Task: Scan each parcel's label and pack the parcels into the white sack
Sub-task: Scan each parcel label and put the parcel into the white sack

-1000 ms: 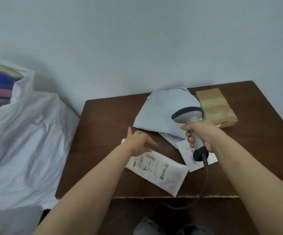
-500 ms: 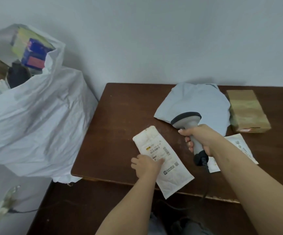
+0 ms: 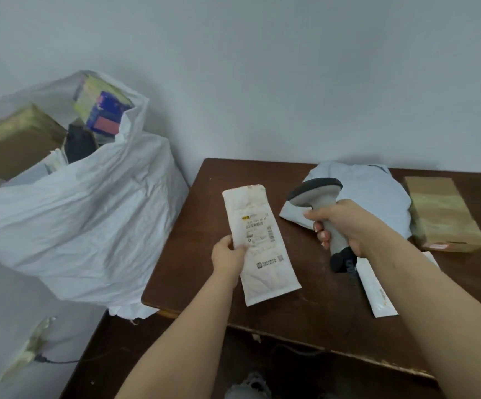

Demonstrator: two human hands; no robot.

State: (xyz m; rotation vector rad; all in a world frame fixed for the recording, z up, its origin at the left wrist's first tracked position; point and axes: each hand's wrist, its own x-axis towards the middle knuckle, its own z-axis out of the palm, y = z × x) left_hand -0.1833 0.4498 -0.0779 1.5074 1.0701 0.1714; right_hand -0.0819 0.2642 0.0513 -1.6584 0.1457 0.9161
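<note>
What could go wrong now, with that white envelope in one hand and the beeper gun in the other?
The left hand only pinches the white envelope by one edge, so it might slip or flop. The scanner in the right hand points past the label, so the scan could miss. The white sack already looks stuffed with boxes, so a tossed envelope might slide off onto the floor.

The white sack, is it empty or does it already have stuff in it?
Not empty: the white sack gapes open, with a brown box and other parcels showing.
</note>
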